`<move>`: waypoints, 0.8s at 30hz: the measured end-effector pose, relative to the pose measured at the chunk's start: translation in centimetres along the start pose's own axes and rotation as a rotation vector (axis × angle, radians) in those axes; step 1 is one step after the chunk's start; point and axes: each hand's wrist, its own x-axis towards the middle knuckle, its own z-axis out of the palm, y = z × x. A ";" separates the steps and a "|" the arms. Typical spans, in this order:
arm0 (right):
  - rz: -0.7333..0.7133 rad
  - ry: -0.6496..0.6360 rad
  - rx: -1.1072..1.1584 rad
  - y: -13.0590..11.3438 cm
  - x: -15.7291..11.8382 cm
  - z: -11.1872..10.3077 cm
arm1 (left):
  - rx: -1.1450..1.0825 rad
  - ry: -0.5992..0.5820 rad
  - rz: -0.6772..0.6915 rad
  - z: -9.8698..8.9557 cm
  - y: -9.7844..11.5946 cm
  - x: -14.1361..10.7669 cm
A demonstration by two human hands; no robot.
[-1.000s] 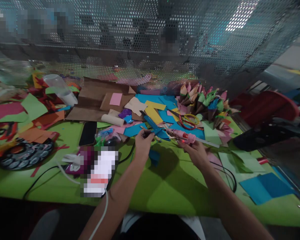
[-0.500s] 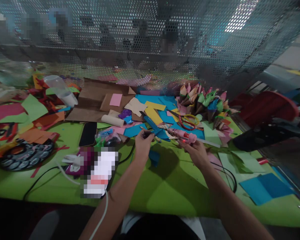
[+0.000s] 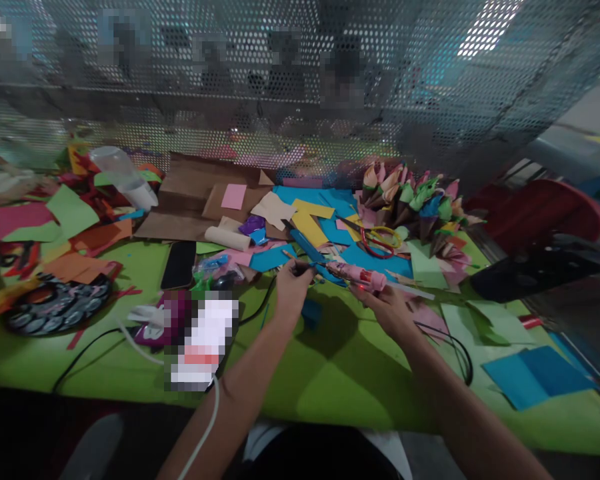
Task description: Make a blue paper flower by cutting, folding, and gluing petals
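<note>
While right hand (image 3: 387,310) grips pink glue gun (image 3: 354,273), left hand (image 3: 291,288) pinches blue paper (image 3: 316,265); best keep paper steady, hand clear of nozzle (image 3: 325,263).

A tall grey perforated metal screen (image 3: 410,87) spans the back, its many round holes showing blurred, dark figures beyond. A dark horizontal band crosses it, and its right-hand edge runs diagonally. At the upper right, a bright white strip of light (image 3: 490,27) glows through the holes; the room is otherwise dim. Before the screen stretches a bright green, smooth-surfaced tabletop (image 3: 370,393). Below its near edge, the lower left is dark, with a rounded grey shape (image 3: 94,443) too dim to identify.
</note>
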 end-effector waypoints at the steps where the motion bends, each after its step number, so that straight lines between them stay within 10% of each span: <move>1: -0.005 -0.007 0.006 -0.1 0.0 0.1 | 0.001 -0.002 0.001 0.0 0.0 0.0; 24: 0.010 -0.020 0.011 0.5 0.1 0.1 | 0.070 -0.001 0.010 -0.1 0.2 0.0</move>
